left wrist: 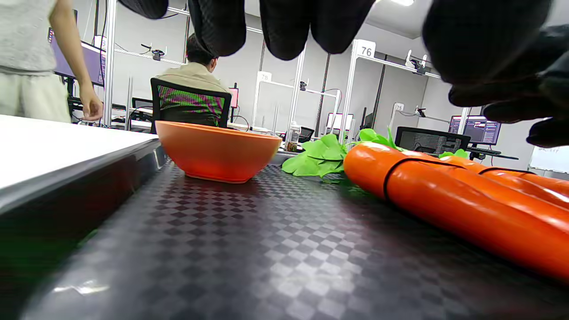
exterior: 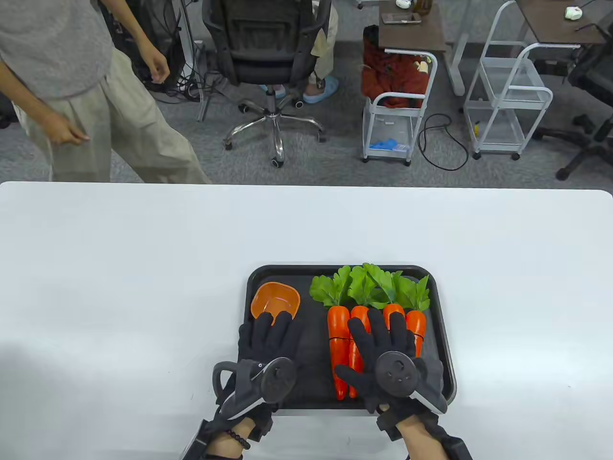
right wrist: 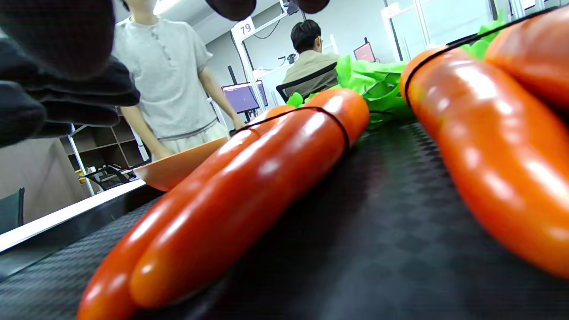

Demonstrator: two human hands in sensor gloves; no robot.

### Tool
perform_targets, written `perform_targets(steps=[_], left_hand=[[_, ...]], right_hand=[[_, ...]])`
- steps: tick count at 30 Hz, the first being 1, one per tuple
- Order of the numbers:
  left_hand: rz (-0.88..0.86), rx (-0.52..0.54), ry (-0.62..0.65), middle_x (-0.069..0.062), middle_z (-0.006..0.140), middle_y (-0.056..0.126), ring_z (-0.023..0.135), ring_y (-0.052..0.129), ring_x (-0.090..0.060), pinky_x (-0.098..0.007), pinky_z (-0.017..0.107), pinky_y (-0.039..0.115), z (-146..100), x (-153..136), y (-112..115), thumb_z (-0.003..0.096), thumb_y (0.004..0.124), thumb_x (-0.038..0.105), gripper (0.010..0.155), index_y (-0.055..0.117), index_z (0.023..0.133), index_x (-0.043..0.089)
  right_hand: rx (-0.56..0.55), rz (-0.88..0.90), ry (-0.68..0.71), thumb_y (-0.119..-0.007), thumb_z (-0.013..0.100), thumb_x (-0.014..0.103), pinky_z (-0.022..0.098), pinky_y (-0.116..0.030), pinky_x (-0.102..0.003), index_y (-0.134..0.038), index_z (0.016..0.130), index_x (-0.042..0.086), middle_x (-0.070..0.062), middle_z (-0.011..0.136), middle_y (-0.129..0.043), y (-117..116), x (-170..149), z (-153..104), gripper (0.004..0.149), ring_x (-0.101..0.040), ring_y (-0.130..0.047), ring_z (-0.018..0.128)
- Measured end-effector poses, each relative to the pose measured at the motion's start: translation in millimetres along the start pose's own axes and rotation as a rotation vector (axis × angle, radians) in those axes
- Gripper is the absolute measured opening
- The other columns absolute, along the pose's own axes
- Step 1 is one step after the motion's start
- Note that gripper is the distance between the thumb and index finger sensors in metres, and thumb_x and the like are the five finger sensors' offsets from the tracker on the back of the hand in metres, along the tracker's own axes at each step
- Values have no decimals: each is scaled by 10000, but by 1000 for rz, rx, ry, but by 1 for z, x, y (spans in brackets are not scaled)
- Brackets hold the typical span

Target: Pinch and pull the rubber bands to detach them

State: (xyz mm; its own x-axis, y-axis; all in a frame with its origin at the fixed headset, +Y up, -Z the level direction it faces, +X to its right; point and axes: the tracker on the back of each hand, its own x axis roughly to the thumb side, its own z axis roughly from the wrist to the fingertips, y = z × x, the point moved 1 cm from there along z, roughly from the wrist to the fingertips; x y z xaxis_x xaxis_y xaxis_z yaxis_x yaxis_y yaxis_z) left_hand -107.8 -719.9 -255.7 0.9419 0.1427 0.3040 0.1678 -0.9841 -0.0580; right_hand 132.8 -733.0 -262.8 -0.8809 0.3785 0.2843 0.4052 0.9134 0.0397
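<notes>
On the white table [exterior: 143,268] stands a black tray [exterior: 345,271], and both gloved hands are over it. The left hand [exterior: 268,354] lies flat over the left part of the tray, its fingers [exterior: 279,322] stretched forward and a little spread, holding nothing. Just ahead of these fingertips sits an orange bowl [exterior: 275,299]; two fingertips cover its near rim in the table view, but I cannot tell if they touch it.

The right hand [exterior: 388,359] lies over the carrots, its fingers [exterior: 378,330] spread wide across them and not pinching anything. Whether the palm presses on the carrots I cannot tell.

The four plastic carrots lie side by side, with the green leaves [exterior: 368,287] beyond the fingertips. They make two pairs. The left pair of carrots [exterior: 341,335] lies under the thumb side of the right hand, and a thin black rubber band [left wrist: 391,175] goes around it near the leaf end. The right pair of carrots [exterior: 407,318] lies under the outer fingers, and a second rubber band [right wrist: 411,73] goes around it, also near the leaves. Both bands are still on the carrots. The two pairs are apart, with bare tray between them in the right wrist view.
</notes>
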Motion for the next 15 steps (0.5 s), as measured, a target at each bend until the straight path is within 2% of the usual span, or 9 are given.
perform_targets(steps=[8, 15], left_hand=[[-17, 0, -8, -63, 1288, 525, 1149, 565, -482, -720, 764, 452, 0, -3, -1, 453, 691, 663, 786, 522, 1131, 301], [-45, 10, -9, -66, 1284, 533, 1144, 574, -485, -717, 764, 459, 0, -6, -5, 459, 690, 652, 774, 533, 1128, 296]], right_hand=[[29, -3, -43, -818, 435, 662, 648, -517, -705, -477, 1117, 272, -192, 1165, -403, -3, 2, 4, 857, -669, -415, 967], [105, -119, -153, -834, 437, 659, 539, -733, -596, -495, 1114, 254, -220, 1146, -453, -3, 17, 23, 859, -638, -624, 897]])
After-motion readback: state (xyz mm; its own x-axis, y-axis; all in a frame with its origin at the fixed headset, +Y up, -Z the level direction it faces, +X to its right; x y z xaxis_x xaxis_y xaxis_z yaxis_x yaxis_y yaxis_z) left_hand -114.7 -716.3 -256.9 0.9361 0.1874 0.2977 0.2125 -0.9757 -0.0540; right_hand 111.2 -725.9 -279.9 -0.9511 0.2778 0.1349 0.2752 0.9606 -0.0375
